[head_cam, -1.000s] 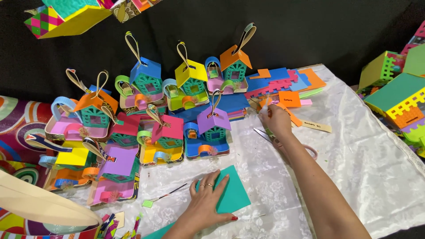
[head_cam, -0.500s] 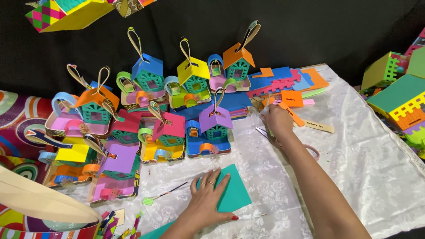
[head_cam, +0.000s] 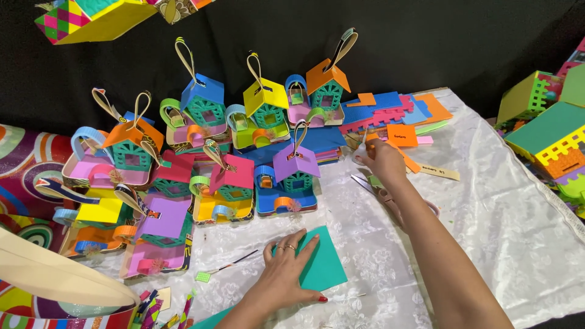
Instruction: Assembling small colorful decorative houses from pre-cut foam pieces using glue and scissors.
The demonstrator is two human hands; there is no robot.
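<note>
Teal foam is what I have under my left hand (head_cam: 285, 275): the palm lies flat with fingers spread on the teal sheet (head_cam: 320, 268), pressing it onto the white cloth (head_cam: 499, 231). I will place everything else from that sheet. Up and to its right, my right hand (head_cam: 382, 159) is closed around something small and pale at the fingertips; I cannot tell what it is. Just below that hand, nearer the sheet, a pair of scissors (head_cam: 373, 186) lies on the cloth. Beyond it sits a stack of foam cut-outs (head_cam: 399, 113) in blue, pink and orange. Straight above the sheet and off to its left stands a crowd of little foam houses (head_cam: 292, 173) with ribbon loops. Just left of the sheet lies a thin brush (head_cam: 228, 267).
</note>
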